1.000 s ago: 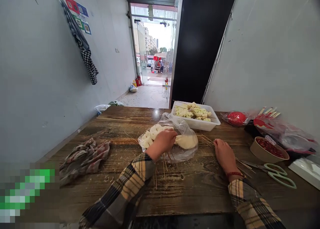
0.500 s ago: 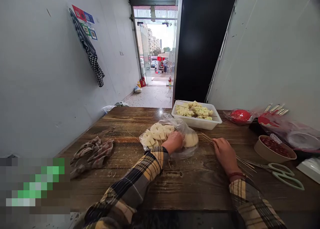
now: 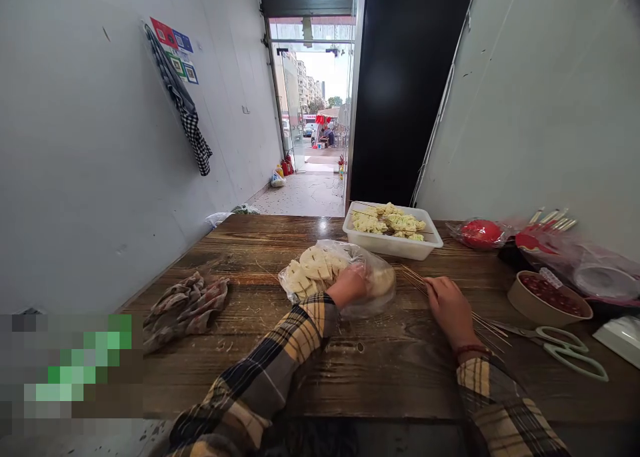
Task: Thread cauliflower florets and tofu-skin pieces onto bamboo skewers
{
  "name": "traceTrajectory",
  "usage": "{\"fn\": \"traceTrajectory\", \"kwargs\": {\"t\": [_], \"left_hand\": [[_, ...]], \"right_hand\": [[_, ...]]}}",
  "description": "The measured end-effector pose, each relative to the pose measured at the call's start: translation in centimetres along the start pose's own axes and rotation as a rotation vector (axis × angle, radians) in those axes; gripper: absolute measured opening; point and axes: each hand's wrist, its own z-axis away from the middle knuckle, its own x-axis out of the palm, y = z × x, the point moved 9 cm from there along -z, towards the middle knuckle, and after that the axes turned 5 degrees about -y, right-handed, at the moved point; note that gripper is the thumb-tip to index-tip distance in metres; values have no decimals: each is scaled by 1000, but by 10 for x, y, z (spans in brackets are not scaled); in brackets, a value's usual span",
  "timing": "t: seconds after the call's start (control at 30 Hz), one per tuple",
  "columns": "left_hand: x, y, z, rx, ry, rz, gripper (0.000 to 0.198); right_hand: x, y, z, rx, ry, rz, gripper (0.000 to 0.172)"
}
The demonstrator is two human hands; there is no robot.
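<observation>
My left hand [image 3: 354,282] reaches into a clear plastic bag [image 3: 374,304], its fingers hidden by the film. Inside the bag, to the right of that hand, lie pale round flat pieces of food [image 3: 384,281] in a stack. Just left of it are several similar pale slices [image 3: 315,264] with thin sticks in them. On the right, my right hand [image 3: 449,305] rests palm down on the table, closed over a bundle of thin bamboo skewers [image 3: 414,277]; the skewer ends stick out on both sides of it.
A white tub [image 3: 400,247] of skewered pale-green food stands at the back. To the right are green-handled scissors [image 3: 575,354], a paper bowl [image 3: 540,314] of red sauce and a red item in plastic [image 3: 481,232]. A crumpled cloth [image 3: 187,307] lies left on the wooden table [image 3: 380,384].
My left hand has pushed slightly deeper under the plastic film, and the bag's raised top has sunk. My right hand has stayed on the skewers. The view has tilted up a little.
</observation>
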Motion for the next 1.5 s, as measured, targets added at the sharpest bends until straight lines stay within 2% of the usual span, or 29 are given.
{"fn": "traceTrajectory", "kwargs": {"t": [0.1,0.27,0.37,0.47,0.57,0.7,0.8,0.87,0.97,1.07,1.27,1.4,1.5], "left_hand": [[-12,0,10,-11,-28,-141,21],[-50,-3,39,-27,19,-125,22],[-76,-11,58,-24,108,66,18],[-90,-27,74,-32,172,505,17],[-89,-41,84,-54,196,997,29],[-80,-44,89,-67,165,1342,38],[-73,-39,89,-42,95,1447,38],[-70,-36,90,-13,67,1486,37],[-67,-33,92,31,50,1499,36],[-66,-29,95,72,68,1437,37],[-68,-22,99,146,148,1141,28],[-58,-29,97,109,123,1307,31],[-59,-30,98,109,146,1374,33]], "right_hand": [[-1,1,1,-8,12,-14,28],[-5,3,4,-9,65,-24,29],[-11,4,6,11,103,-19,29],[-22,2,8,40,157,-31,30],[-37,-7,9,73,222,-72,31],[-56,-41,6,68,253,-170,29],[-65,-79,-2,48,200,-297,27],[-65,-105,-10,41,120,-407,27],[-56,-142,-22,34,-27,-537,28],[-46,-169,-30,53,-123,-604,33],[-26,-181,-37,162,-195,-677,45],[-20,-168,-35,242,-150,-687,48],[-16,-161,-34,287,-151,-725,51]]}}
